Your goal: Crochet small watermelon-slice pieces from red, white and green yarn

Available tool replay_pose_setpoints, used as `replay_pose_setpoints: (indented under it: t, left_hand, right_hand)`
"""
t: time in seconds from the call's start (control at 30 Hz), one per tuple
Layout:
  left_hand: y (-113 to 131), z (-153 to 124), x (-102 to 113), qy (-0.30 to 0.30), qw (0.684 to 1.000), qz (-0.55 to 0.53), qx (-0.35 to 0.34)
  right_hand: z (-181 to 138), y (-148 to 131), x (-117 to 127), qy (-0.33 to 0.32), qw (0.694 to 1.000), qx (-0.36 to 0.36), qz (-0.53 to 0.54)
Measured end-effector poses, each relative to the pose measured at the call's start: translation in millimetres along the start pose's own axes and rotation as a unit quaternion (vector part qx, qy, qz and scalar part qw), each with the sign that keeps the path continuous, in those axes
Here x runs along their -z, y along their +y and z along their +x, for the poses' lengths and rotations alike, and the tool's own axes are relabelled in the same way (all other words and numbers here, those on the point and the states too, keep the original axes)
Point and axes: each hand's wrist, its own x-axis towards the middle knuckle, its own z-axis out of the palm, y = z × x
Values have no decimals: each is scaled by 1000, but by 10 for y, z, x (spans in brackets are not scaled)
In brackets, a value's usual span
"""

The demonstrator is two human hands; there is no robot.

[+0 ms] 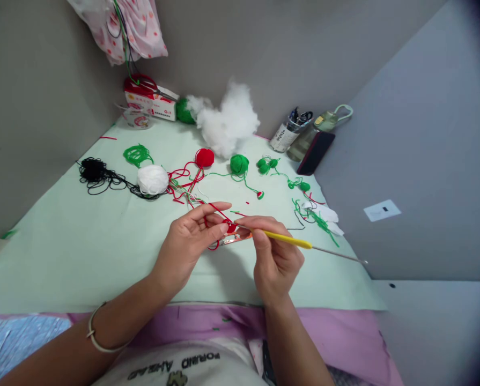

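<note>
My left hand (191, 238) pinches a small red crochet piece (229, 226), with red yarn (215, 210) running over its forefinger. My right hand (274, 254) grips a crochet hook with a yellow handle (288, 239); its metal shaft sticks out to the right and its tip meets the red piece. Both hands hover over the pale green table cover (82, 241). A thin metallic object (234, 240) lies just beneath the hands; I cannot make out what it is.
Farther back lie a red yarn ball (204, 157), a white ball (153, 179), a green ball (239, 164), tangled black yarn (93, 170) and white stuffing (229, 120). A bottle (316, 131), a phone (316, 153) and a jar (286, 134) stand at the right wall.
</note>
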Motion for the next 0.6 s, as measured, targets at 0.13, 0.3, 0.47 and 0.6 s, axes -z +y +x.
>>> replay_pose_setpoints:
  t: [0.13, 0.3, 0.47, 0.6]
  left_hand:
    - [10, -1, -1, 5, 999, 47, -25]
    - [41, -14, -11, 15, 996, 77, -40]
    - [37, -20, -21, 12, 993, 103, -57]
    - [27, -25, -16, -1, 996, 85, -41]
  right_hand:
    - [-12, 18, 4, -20, 1000, 16, 0]
    - [-17, 18, 42, -33, 999, 35, -13]
    - [-31, 29, 11, -35, 997, 66, -20]
    - [-36, 31, -56, 10, 1000, -1, 22]
